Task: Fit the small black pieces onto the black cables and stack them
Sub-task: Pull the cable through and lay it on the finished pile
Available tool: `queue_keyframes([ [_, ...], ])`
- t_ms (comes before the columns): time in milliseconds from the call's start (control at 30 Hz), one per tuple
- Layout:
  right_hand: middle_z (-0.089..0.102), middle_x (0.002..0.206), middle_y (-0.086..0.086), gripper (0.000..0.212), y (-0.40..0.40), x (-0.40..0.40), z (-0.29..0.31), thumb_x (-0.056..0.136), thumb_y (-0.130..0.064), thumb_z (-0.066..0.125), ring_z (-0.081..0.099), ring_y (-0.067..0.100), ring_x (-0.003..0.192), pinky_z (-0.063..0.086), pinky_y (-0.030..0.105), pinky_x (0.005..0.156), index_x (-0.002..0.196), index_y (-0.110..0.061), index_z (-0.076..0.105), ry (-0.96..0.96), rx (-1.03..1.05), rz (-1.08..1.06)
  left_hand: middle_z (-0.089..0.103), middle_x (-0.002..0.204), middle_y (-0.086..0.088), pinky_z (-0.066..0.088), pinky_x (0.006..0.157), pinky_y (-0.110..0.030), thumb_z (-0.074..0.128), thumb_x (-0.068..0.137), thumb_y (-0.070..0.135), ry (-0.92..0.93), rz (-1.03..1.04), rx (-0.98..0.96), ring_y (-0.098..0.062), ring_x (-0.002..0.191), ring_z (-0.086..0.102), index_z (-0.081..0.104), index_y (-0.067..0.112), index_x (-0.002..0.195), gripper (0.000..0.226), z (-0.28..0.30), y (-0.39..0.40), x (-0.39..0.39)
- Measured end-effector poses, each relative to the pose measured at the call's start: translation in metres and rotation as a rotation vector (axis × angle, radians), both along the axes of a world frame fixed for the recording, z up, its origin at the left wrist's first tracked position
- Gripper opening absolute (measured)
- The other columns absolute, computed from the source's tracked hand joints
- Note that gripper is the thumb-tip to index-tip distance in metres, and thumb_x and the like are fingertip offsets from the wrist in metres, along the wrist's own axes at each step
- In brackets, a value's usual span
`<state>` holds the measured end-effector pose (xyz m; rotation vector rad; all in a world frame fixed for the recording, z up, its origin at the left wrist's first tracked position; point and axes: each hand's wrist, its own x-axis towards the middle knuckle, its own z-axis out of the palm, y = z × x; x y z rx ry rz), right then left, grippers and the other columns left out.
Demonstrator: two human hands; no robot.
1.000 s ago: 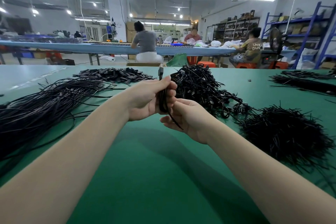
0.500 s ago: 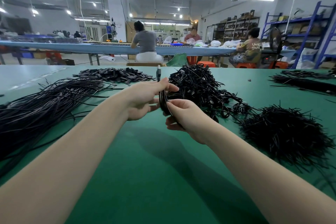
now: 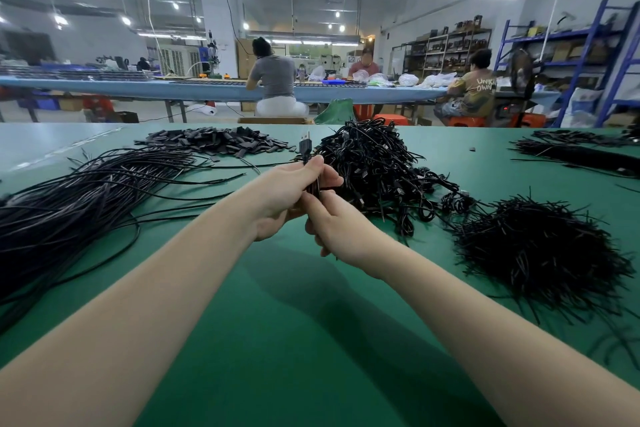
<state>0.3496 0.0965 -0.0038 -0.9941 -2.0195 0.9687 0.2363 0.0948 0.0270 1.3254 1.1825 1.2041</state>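
My left hand (image 3: 287,194) grips a coiled black cable (image 3: 313,186) whose USB plug (image 3: 304,146) sticks up above the fingers. My right hand (image 3: 332,225) sits just below and right of it, fingers curled on the lower part of the same coil; what the fingertips pinch is hidden. A flat pile of small black pieces (image 3: 214,142) lies far left of centre. Long loose black cables (image 3: 86,198) spread across the left. A heap of coiled cables (image 3: 377,166) rises behind my hands.
A bushy pile of thin black ties (image 3: 540,250) lies on the right of the green table (image 3: 311,340). More black bundles (image 3: 575,152) rest at the far right. Beyond the table, people sit at a blue bench (image 3: 207,90); blue shelving (image 3: 595,55) stands right.
Both hands stayed together on the coil. My left hand shifted from fully wrapping the coil to pinching it higher, and my right hand turned and moved under it.
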Motion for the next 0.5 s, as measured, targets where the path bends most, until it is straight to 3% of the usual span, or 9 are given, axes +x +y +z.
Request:
queue_keyframes([
  [133, 0.058, 0.097, 0.019, 0.025, 0.013, 0.001, -0.014, 0.103, -0.020, 0.027, 0.051, 0.029, 0.082, 0.037, 0.035, 0.068, 0.092, -0.009, 0.046, -0.255, 0.174, -0.155, 0.074, 0.099, 0.006, 0.047, 0.077, -0.027, 0.047, 0.097, 0.047, 0.123, 0.005, -0.189, -0.010, 0.079, 0.064, 0.074, 0.021, 0.091, 0.038, -0.006, 0.001, -0.001],
  [200, 0.059, 0.104, 0.021, 0.028, 0.020, 0.008, -0.021, 0.102, -0.018, 0.027, 0.053, 0.030, 0.087, 0.034, 0.031, 0.069, 0.080, -0.011, 0.042, -0.368, 0.150, -0.237, 0.074, 0.094, 0.008, 0.046, 0.074, -0.028, 0.054, 0.092, 0.052, 0.154, 0.078, -0.228, -0.006, 0.072, 0.068, 0.073, 0.023, 0.089, 0.035, -0.007, 0.002, -0.004],
  [233, 0.058, 0.105, 0.021, 0.031, 0.024, 0.012, -0.024, 0.102, -0.017, 0.027, 0.054, 0.031, 0.090, 0.033, 0.031, 0.069, 0.072, -0.014, 0.035, -0.425, 0.150, -0.264, 0.073, 0.099, 0.006, 0.045, 0.070, -0.026, 0.056, 0.093, 0.047, 0.211, 0.160, -0.128, -0.005, 0.074, 0.068, 0.071, 0.023, 0.090, 0.029, -0.010, 0.003, -0.006],
  [267, 0.058, 0.105, 0.020, 0.033, 0.026, 0.017, -0.026, 0.102, -0.019, 0.027, 0.054, 0.032, 0.091, 0.033, 0.031, 0.070, 0.070, -0.016, 0.031, -0.471, 0.155, -0.286, 0.070, 0.110, 0.002, 0.043, 0.070, -0.026, 0.057, 0.094, 0.037, 0.384, 0.250, 0.057, -0.007, 0.083, 0.066, 0.068, 0.024, 0.097, 0.017, -0.014, 0.008, -0.009],
  [300, 0.059, 0.105, 0.018, 0.032, 0.027, 0.021, -0.027, 0.103, -0.023, 0.028, 0.054, 0.032, 0.091, 0.034, 0.032, 0.071, 0.073, -0.015, 0.032, -0.504, 0.151, -0.301, 0.062, 0.126, -0.001, 0.043, 0.078, -0.027, 0.057, 0.094, 0.026, 0.710, 0.315, 0.276, -0.011, 0.099, 0.062, 0.062, 0.026, 0.112, 0.018, -0.018, 0.011, -0.013],
  [367, 0.061, 0.104, 0.017, 0.028, 0.030, 0.026, -0.031, 0.103, -0.032, 0.028, 0.057, 0.034, 0.094, 0.037, 0.035, 0.072, 0.084, -0.014, 0.037, -0.584, 0.203, -0.269, 0.029, 0.154, -0.001, 0.036, 0.101, -0.035, 0.055, 0.093, 0.019, 1.382, 0.245, 0.571, -0.021, 0.133, 0.036, 0.032, 0.037, 0.145, 0.059, -0.029, 0.018, -0.021],
  [400, 0.061, 0.104, 0.018, 0.027, 0.032, 0.028, -0.033, 0.103, -0.035, 0.027, 0.058, 0.035, 0.094, 0.038, 0.036, 0.072, 0.088, -0.015, 0.037, -0.622, 0.236, -0.222, 0.017, 0.158, 0.002, 0.030, 0.107, -0.040, 0.053, 0.094, 0.022, 1.602, 0.180, 0.611, -0.024, 0.141, 0.023, 0.020, 0.041, 0.148, 0.066, -0.035, 0.021, -0.022],
  [433, 0.061, 0.104, 0.018, 0.026, 0.034, 0.029, -0.033, 0.103, -0.035, 0.027, 0.057, 0.034, 0.092, 0.036, 0.036, 0.071, 0.089, -0.015, 0.037, -0.670, 0.259, -0.175, 0.015, 0.158, 0.005, 0.024, 0.110, -0.041, 0.050, 0.096, 0.025, 1.729, 0.156, 0.641, -0.025, 0.144, 0.015, 0.019, 0.042, 0.148, 0.063, -0.042, 0.021, -0.021],
  [500, 0.060, 0.102, 0.017, 0.027, 0.036, 0.032, -0.029, 0.104, -0.036, 0.028, 0.051, 0.030, 0.081, 0.033, 0.035, 0.069, 0.086, -0.016, 0.035, -0.742, 0.297, -0.122, 0.040, 0.147, 0.007, 0.017, 0.111, -0.041, 0.049, 0.096, 0.035, 1.792, 0.235, 0.708, -0.028, 0.145, 0.020, 0.038, 0.035, 0.139, 0.044, -0.055, 0.019, -0.019],
])
